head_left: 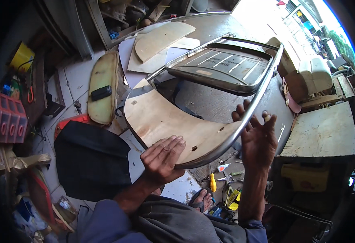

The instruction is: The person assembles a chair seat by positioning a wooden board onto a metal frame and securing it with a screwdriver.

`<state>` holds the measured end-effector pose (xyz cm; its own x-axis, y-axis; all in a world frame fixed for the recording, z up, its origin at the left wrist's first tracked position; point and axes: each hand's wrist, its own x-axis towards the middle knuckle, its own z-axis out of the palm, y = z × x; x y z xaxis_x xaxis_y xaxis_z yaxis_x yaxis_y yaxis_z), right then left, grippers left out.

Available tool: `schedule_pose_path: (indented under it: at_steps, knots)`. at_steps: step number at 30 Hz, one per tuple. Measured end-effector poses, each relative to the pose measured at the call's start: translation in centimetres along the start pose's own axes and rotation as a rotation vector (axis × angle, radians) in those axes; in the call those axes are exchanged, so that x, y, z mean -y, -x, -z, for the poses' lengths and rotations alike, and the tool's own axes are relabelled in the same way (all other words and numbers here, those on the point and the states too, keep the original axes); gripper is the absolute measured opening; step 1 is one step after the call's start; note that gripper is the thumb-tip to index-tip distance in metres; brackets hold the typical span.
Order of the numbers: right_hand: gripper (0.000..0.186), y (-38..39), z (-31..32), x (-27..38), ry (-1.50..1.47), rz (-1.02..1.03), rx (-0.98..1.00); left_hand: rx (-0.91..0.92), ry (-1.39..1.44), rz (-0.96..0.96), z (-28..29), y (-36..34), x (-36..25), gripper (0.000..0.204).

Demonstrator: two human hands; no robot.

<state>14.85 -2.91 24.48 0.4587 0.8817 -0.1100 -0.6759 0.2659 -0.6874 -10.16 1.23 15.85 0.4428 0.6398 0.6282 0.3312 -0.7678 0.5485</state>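
Observation:
A chair frame of bent metal tube [261, 92] lies tilted in front of me. A curved pale plywood panel [165, 111] with small dark holes sits along its near, rounded end. At the far end the frame carries a dark seat pan [222, 67] with pale slats or stripes. My left hand [164, 158] rests flat on the panel's near edge, fingers stretched out together. My right hand [258, 135] is at the right tube, palm turned up and fingers apart. Some of its fingertips reach past the tube, and no firm grip shows.
A black cloth or sheet [92, 162] lies left, near a worn yellowish pad [102, 87] bearing a black case [101, 93]. Cut plywood pieces [163, 38] lie behind. A yellow-handled screwdriver [213, 183] and a small glue bottle [223, 167] are on the floor by my foot. Red drawers [7, 117] stand left.

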Motion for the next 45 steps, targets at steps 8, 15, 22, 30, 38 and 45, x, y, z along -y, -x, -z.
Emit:
schedule_pose_path:
  at_steps: [8, 15, 22, 30, 38, 45]
  knots:
    - [0.033, 0.8, 0.4, -0.3, -0.009, -0.041, -0.025, 0.005, -0.070, -0.209, 1.4, -1.5, 2.0, 0.050]
    - [0.032, 3.1, 3.4, -2.1, -0.028, -0.129, -0.169, 0.041, -0.303, -0.606, 4.1, -4.8, 4.8, 0.013]
    - [0.020, 5.1, 3.7, -0.1, 0.402, -0.154, -0.161, 0.135, -0.361, -0.820, 5.0, -7.6, 3.9, 0.014]
    - [0.030, 2.3, -6.2, 3.2, 1.558, 0.153, 0.548, 0.111, -0.400, -0.867, 5.2, -8.7, 3.0, 0.017]
    - [0.014, -2.0, -9.4, 1.5, 1.629, -0.076, 0.894, 0.053, -0.365, -0.893, 4.7, -9.0, 3.0, 0.017]
    - [0.017, -2.5, -9.9, 1.2, 1.669, -0.055, 1.001, 0.078, -0.361, -0.881, 5.1, -8.7, 3.5, 0.018]
